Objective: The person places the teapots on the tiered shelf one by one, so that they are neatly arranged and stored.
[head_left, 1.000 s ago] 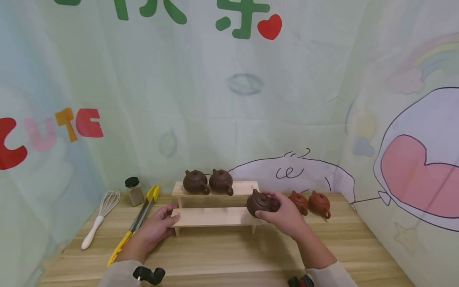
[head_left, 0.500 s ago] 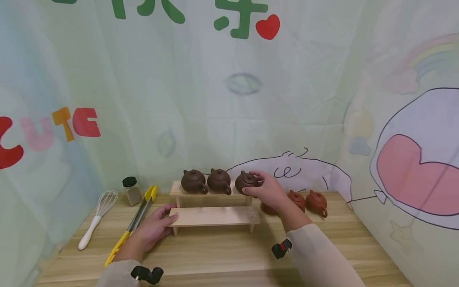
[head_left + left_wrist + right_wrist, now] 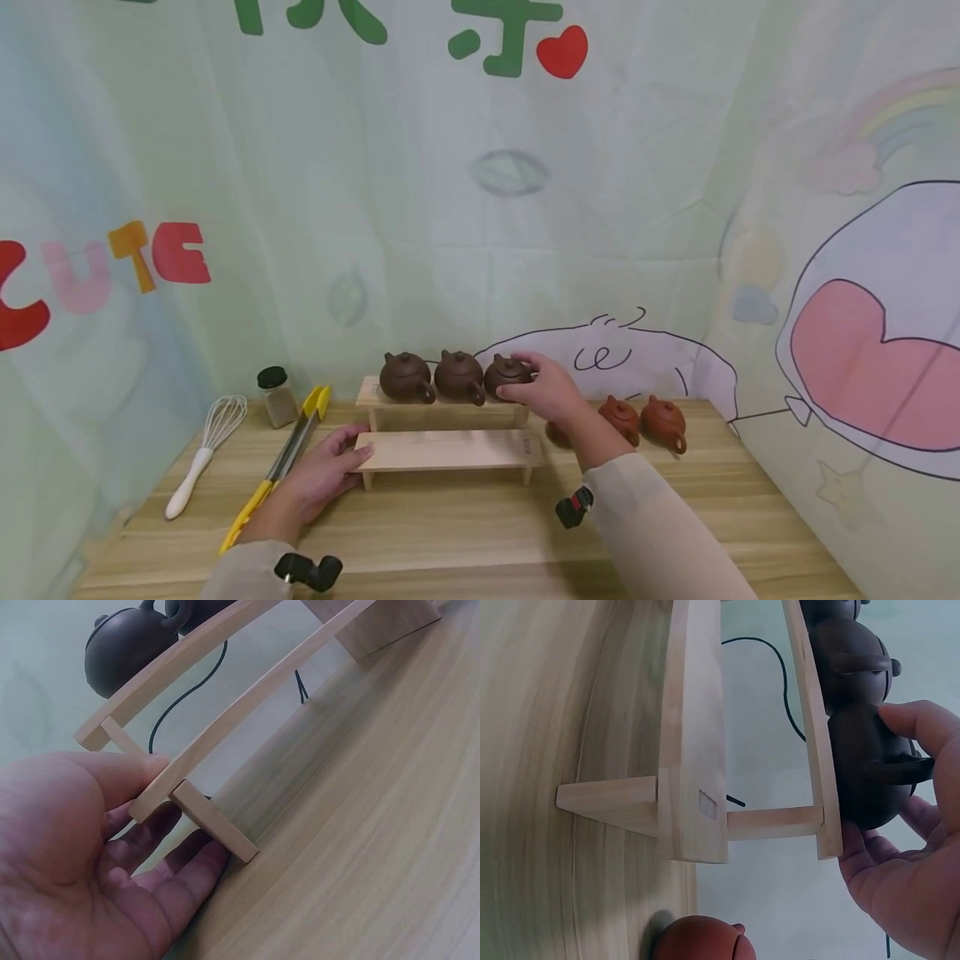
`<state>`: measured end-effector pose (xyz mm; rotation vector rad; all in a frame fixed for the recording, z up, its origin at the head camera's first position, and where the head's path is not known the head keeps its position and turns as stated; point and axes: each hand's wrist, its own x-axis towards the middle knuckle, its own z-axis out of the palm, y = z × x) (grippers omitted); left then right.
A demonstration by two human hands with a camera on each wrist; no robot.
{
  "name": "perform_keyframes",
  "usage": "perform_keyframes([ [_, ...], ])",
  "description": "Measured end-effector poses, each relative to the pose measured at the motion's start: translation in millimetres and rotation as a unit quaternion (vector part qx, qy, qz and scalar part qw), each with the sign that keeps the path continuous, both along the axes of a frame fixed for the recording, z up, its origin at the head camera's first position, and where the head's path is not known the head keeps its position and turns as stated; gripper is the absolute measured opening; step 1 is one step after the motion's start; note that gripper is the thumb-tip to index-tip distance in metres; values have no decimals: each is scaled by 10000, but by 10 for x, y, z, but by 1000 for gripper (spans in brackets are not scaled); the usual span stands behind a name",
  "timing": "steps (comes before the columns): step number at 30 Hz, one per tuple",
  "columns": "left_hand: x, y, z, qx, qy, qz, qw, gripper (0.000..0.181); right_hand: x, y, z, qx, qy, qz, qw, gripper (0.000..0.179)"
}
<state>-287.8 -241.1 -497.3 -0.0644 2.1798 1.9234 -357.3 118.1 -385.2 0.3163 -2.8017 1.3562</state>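
Observation:
A two-tier wooden stand [image 3: 450, 450] is on the table. My left hand [image 3: 326, 473] grips the left end of its lower tier, thumb on top and fingers curled beside the leg in the left wrist view. On the upper tier sit three dark brown teapots in a row: a left teapot [image 3: 405, 377], a middle teapot [image 3: 458, 377] and a right teapot [image 3: 504, 377]. My right hand [image 3: 553, 390] holds the right one by its body, thumb in front and fingers behind and below. In the right wrist view this teapot [image 3: 866, 765] touches or nearly touches its neighbour.
Right of the stand are three reddish teapots: one reddish teapot [image 3: 558, 434] partly hidden by my right arm, a second reddish teapot [image 3: 619, 419] and a third reddish teapot [image 3: 663, 422]. Leftward lie yellow-handled tongs [image 3: 288, 454], a black-lidded jar [image 3: 277, 398] and a whisk [image 3: 206, 454].
My right hand has lifted the dark teapot from the lower tier's right end up to the upper tier, then moved it left beside the middle one. The left hand has stayed on the stand.

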Motion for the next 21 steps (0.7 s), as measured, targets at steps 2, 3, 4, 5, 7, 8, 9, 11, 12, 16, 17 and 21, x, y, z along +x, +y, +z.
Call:
perform_keyframes([
  [2, -2, 0, 2, -14, -15, 13, 10000, 67, 4, 1, -1, -6, -9, -10, 10000, 72],
  [3, -4, -1, 2, -27, -20, 11, 10000, 67, 5, 1, -2, -21, -22, -16, 10000, 72],
  [4, -3, 0, 7, -44, -19, -1, 10000, 68, 5, 1, -6, -40, -38, -22, 10000, 72],
  [5, -3, -2, 8, -45, -20, 7, 10000, 68, 3, 1, -11, -55, -52, -21, 10000, 72],
  [7, -4, -2, 9, -46, -9, 8, 10000, 67, -2, 3, -26, -98, -106, -28, 9999, 73],
  [8, -4, -2, 9, -46, 8, -6, 10000, 67, -6, 7, -36, -124, -122, -32, 9998, 74],
  [9, -4, -1, 8, -40, 15, -4, 10000, 67, -4, 10, -42, -160, -142, -35, 9998, 75],
  [11, -3, 1, 6, -36, 27, -8, 10000, 67, 7, 24, -55, -242, -151, -24, 9996, 77],
  [12, -4, 2, 3, -28, 33, -18, 10000, 66, 19, 35, -58, -289, -138, -19, 9995, 78],
  [16, 1, 7, 0, -5, 34, -36, 10000, 67, 118, 94, -58, -455, -112, -42, 9989, 80],
  [17, 0, 6, -1, 1, 33, -29, 10000, 66, 149, 116, -54, -500, -118, -55, 9987, 80],
  [21, 2, 13, 9, -4, 30, -28, 10000, 67, 273, 253, -60, -610, -133, -69, 9980, 77],
])
